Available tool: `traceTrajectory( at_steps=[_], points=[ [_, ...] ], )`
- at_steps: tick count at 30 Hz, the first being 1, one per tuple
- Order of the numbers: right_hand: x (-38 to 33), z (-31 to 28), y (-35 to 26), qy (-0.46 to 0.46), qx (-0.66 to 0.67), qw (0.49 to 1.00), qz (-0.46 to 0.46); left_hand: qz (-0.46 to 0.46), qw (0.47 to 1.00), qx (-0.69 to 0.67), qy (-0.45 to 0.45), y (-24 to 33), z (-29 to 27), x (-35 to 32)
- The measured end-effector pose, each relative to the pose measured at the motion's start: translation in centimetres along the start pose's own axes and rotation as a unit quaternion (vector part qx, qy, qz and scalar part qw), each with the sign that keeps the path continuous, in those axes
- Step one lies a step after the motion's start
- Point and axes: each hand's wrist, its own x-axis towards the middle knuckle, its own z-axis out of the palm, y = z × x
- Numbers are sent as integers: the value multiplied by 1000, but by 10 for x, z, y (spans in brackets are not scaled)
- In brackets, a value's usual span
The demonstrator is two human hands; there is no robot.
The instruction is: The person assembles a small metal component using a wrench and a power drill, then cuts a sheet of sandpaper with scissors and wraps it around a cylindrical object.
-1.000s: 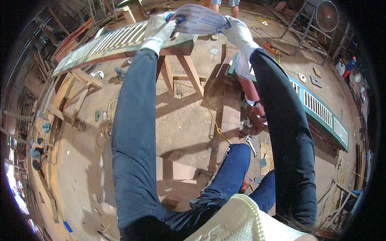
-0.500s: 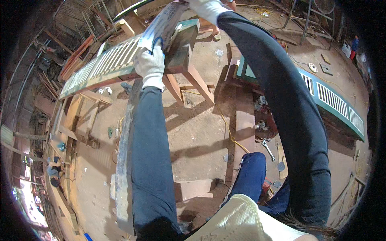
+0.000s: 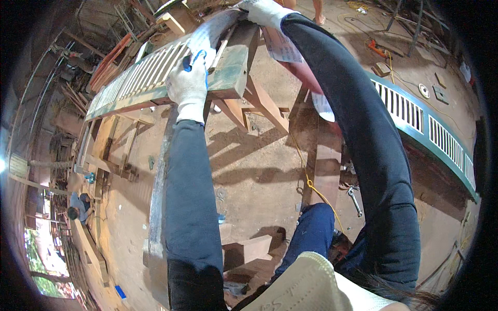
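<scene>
At ten o'clock lies a long green slatted wooden panel (image 3: 136, 79) on trestles. The white-gloved left hand (image 3: 189, 85) presses flat on a crinkled grey printed sheet (image 3: 215, 31) at twelve o'clock. The gloved right hand (image 3: 264, 10) pinches the sheet's far edge. A second green slatted panel (image 3: 430, 137) lies at three o'clock.

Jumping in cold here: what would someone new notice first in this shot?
First, the two dark-sleeved arms reaching up the frame: the gloved left hand presses on a worn green plank at top centre, while the gloved right hand holds a sheet of paper beside it. Next, the long green slatted panel curving along the right.
</scene>
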Motion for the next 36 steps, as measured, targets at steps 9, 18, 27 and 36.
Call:
traceTrajectory(
  at_steps=[9,18,27,36],
  points=[
    [26,36,37,-119,-64,985,106,-21,991,-116,-61,2,6,-3],
    [4,16,1,-50,5,996,76,44,997,-13,-58,-25,9,4],
    [-4,15,17,-15,81,996,21,-44,992,-78,-92,15,-7,-8],
    [17,7,31,-139,-158,976,47,-3,999,17,-35,24,1,-8]
  ],
)
